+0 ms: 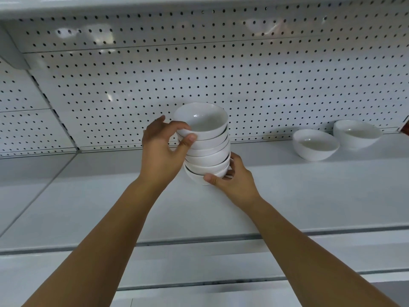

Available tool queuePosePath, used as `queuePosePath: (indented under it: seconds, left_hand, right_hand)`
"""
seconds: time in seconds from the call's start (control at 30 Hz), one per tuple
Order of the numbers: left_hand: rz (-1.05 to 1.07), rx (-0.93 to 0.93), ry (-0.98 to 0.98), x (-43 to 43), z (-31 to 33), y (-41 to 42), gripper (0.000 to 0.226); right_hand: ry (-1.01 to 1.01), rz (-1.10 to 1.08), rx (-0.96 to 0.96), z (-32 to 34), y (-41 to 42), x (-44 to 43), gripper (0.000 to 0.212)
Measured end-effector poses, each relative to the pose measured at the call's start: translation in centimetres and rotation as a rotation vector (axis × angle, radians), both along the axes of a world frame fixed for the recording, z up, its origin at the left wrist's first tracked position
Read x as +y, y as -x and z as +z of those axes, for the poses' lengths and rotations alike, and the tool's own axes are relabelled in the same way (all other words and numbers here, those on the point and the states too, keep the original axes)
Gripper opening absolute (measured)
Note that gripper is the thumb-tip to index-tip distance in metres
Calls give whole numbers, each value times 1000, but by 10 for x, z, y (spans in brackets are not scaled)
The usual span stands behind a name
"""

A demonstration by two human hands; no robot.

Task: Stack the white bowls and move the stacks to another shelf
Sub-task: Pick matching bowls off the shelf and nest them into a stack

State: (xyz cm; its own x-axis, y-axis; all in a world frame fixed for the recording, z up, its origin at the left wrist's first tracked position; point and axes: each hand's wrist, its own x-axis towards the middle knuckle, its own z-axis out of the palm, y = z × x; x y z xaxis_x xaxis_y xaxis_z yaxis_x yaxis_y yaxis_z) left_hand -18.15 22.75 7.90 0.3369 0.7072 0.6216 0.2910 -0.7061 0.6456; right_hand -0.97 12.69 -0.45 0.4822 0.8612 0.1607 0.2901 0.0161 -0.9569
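**Desk:** What's closest to the lens?

**Photographer:** Two bare forearms, reaching in over the front edge of a white shelf (106, 209) toward the stack of white bowls (209, 155).

**Desk:** And the hands?

**Photographer:** Both are grasping the stack. The right hand (235, 183) clasps the bottom bowl, thumb across its near side and fingers curled round the stack's right side. The left hand (160, 151) is at the stack's left and higher up. Its thumb and fingers pinch the wall of the top bowl just under the rim.

**Desk:** Where does the stack sit?

**Photographer:** Upright, about six bowls nested, over the middle of the shelf. I cannot tell whether its base touches the shelf or is just clear of it.

**Desk:** Anything beyond it?

**Photographer:** Well to the stack's right, and farther back, a nearer loose bowl (315, 145) stands on the shelf. A farther loose bowl (356, 134) is just beside that one. Behind the stack rises a white pegboard panel (155, 74).
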Motion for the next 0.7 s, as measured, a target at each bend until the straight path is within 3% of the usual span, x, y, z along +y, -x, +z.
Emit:
queuePosePath:
  seconds: [0.2,0.3,0.4,0.47,0.7]
  left_hand:
    - [-52,-94,103,-7,1,0,42]
    - [-224,-137,306,-3,0,3,65]
    - [-317,-139,476,0,-2,2,102]
    - [-365,-114,517,2,-4,-2,114]
    - [-305,-159,547,7,-16,-14,113]
  right_hand:
    - [-24,58,93,2,-4,-3,90]
    - [-34,75,86,8,-8,-4,100]
    - [-15,109,43,16,-14,-1,92]
    - [-8,106,20,20,-15,0,88]
    - [18,58,18,13,-13,-1,93]
